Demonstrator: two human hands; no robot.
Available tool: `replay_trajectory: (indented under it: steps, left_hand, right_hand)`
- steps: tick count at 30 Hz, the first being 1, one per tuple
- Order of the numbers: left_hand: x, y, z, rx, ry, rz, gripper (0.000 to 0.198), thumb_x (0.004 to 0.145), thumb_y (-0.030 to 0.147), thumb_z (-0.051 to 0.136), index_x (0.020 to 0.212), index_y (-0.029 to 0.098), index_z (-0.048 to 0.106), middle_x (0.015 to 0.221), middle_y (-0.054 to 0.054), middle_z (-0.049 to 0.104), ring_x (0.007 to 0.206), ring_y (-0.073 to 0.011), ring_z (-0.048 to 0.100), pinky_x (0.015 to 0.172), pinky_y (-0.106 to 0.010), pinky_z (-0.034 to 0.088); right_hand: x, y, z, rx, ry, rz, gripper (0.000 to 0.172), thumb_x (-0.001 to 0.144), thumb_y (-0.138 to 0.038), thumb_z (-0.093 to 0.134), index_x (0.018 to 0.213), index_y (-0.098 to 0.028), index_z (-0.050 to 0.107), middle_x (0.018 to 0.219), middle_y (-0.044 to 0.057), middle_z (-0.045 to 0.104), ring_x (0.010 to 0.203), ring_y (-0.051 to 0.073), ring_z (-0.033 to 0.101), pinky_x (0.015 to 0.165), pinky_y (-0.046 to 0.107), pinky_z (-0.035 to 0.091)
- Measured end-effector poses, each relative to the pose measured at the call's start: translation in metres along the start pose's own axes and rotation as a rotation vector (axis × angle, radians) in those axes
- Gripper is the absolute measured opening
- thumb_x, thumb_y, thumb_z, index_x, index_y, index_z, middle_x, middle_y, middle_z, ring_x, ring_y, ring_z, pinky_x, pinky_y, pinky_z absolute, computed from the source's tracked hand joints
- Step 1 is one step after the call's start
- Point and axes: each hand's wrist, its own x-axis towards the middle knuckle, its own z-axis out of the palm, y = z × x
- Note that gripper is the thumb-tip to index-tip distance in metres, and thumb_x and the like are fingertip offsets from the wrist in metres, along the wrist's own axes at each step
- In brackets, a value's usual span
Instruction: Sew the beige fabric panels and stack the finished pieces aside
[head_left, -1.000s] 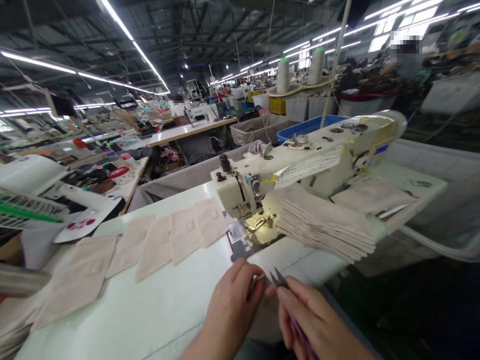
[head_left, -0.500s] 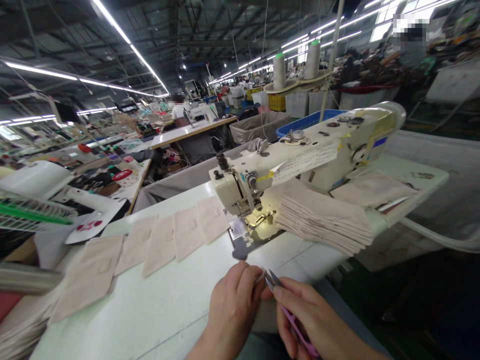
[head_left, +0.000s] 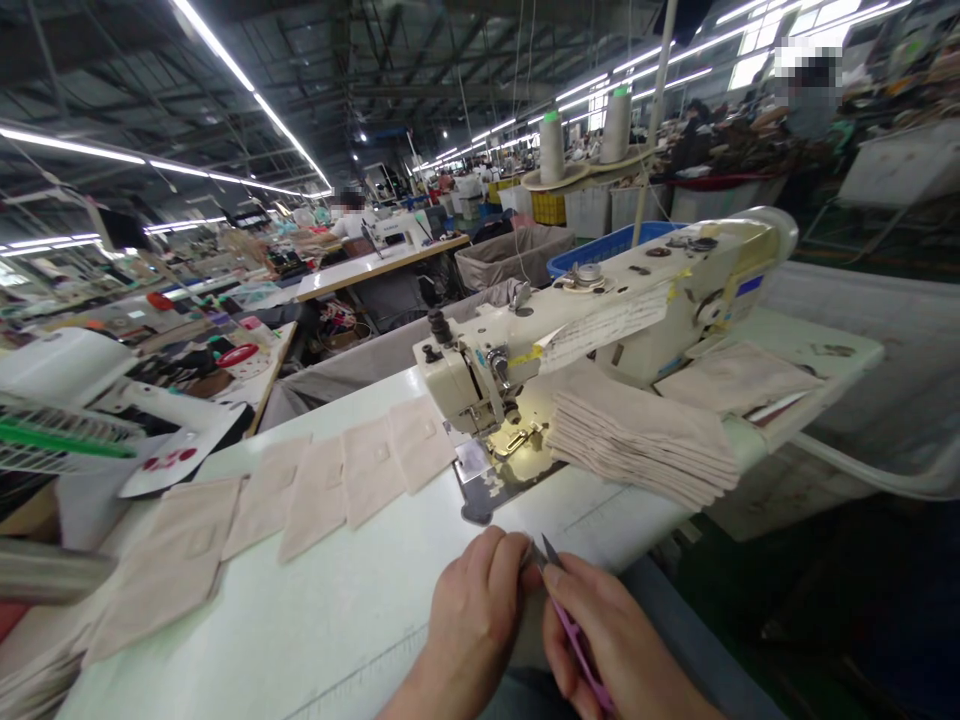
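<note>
My left hand (head_left: 472, 615) is closed at the near edge of the white table (head_left: 330, 610), pinching a small pale piece I cannot make out. My right hand (head_left: 611, 640) grips purple thread snips (head_left: 562, 610), their blades touching that piece at my left fingertips. Just beyond my hands stands a cream sewing machine (head_left: 600, 310) with a lit needle area (head_left: 514, 435). A chain of beige fabric squares (head_left: 315, 490) trails left from the machine. A stack of folded beige fabric (head_left: 645, 440) lies under the machine arm on the right.
Two thread cones (head_left: 551, 145) stand behind the machine, with a blue bin (head_left: 600, 250) and a grey fabric bin (head_left: 510, 255) farther back. Another machine (head_left: 67, 370) and cluttered tables sit at the left. People work at distant stations (head_left: 349, 215).
My hands have stayed together at the table edge, and the snips' blades have closed in on the piece at my left fingertips. The view has shifted slightly.
</note>
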Motion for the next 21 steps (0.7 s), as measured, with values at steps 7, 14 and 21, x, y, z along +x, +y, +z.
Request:
replay_trajectory:
  steps: [7, 14, 21]
  left_hand:
    - [0.007, 0.007, -0.002, -0.105, 0.014, -0.089, 0.022, 0.105, 0.03, 0.04, 0.094, 0.022, 0.056, 0.073, 0.002, 0.059, 0.057, -0.0126, 0.059, 0.052, -0.021, 0.045]
    - [0.011, 0.009, -0.004, -0.146, 0.04, -0.103, 0.02, 0.103, 0.03, 0.044, 0.098, 0.021, 0.061, 0.073, 0.001, 0.061, 0.057, -0.0129, 0.06, 0.05, -0.02, 0.046]
    - [0.011, 0.008, -0.004, -0.081, 0.05, -0.074, 0.024, 0.105, 0.028, 0.04, 0.096, 0.02, 0.062, 0.07, 0.001, 0.06, 0.055, -0.0119, 0.059, 0.05, -0.02, 0.044]
  right_hand:
    - [-0.005, 0.009, 0.001, -0.084, 0.082, -0.126, 0.06, 0.085, -0.082, 0.045, 0.078, -0.022, 0.045, 0.046, -0.009, 0.048, 0.033, 0.003, 0.036, 0.033, 0.015, 0.023]
    - [-0.005, 0.007, -0.007, -0.087, 0.002, -0.103, 0.056, 0.087, -0.077, 0.045, 0.089, -0.021, 0.046, 0.044, -0.009, 0.049, 0.032, 0.005, 0.034, 0.032, 0.015, 0.023]
    - [-0.007, 0.001, -0.008, -0.075, -0.007, -0.003, 0.048, 0.088, -0.07, 0.046, 0.087, -0.022, 0.046, 0.044, -0.009, 0.05, 0.031, 0.004, 0.033, 0.031, 0.015, 0.021]
